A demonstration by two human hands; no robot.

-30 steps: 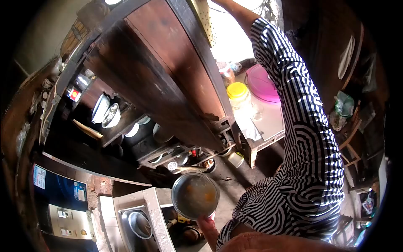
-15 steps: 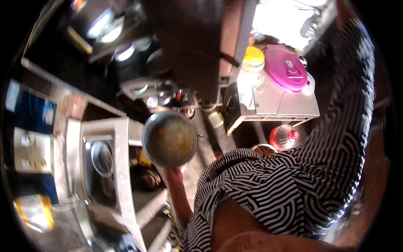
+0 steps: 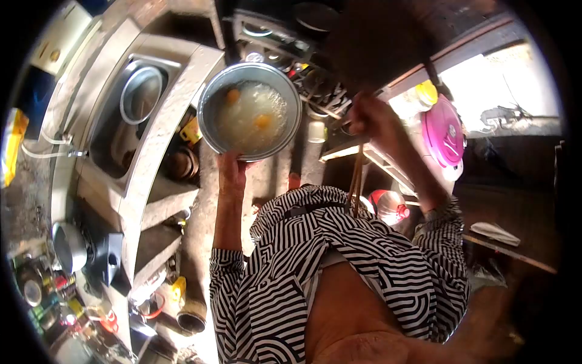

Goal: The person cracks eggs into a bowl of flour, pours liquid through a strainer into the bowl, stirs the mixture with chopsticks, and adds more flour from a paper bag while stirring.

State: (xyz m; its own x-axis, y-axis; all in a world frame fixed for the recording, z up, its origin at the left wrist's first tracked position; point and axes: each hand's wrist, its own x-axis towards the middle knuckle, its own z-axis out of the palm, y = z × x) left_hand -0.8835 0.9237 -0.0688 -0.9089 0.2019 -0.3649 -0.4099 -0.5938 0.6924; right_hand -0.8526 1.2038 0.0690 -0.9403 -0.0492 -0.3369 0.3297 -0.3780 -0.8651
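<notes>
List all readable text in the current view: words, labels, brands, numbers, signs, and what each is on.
None readable.
Bag, left edge: any print too blurred.
Yellow item under the counter: dark marks, too small.
Bottle with red: any print too blurred.
Bowl, chopsticks: no lettering visible.

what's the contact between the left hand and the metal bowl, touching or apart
Touching. The head view shows the left hand against the near edge of the metal bowl, with no gap between them.
</notes>
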